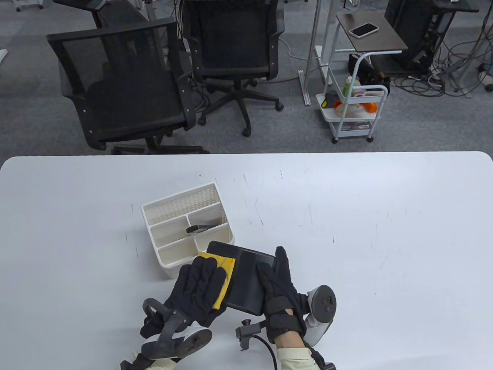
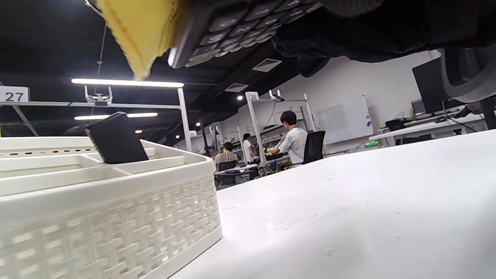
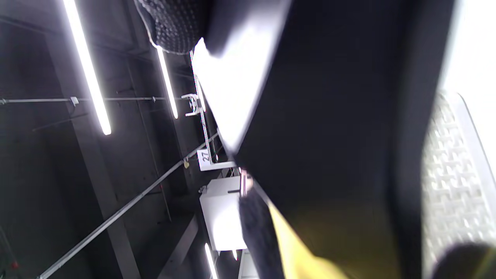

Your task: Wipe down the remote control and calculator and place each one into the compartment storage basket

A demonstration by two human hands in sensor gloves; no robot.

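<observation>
A black calculator (image 1: pixel 246 281) is held off the table just in front of the basket, dark back up; its keys (image 2: pixel 236 31) face down in the left wrist view. My right hand (image 1: pixel 272 266) grips its right edge, thumb on top. My left hand (image 1: pixel 206 271) holds a yellow cloth (image 1: pixel 225 269) against the calculator's left edge, and a corner of the cloth (image 2: pixel 139 31) hangs below. A dark remote control (image 1: pixel 198 229) leans in a right-hand compartment of the white compartment basket (image 1: pixel 181 204), its end sticking above the rim (image 2: pixel 116 139).
The basket's woven wall (image 2: pixel 116 217) stands close on the left of the hands. Bare white table (image 1: pixel 366 231) stretches to the right. Office chairs (image 1: pixel 127 84) and a small cart (image 1: pixel 354 111) stand on the floor beyond the far edge.
</observation>
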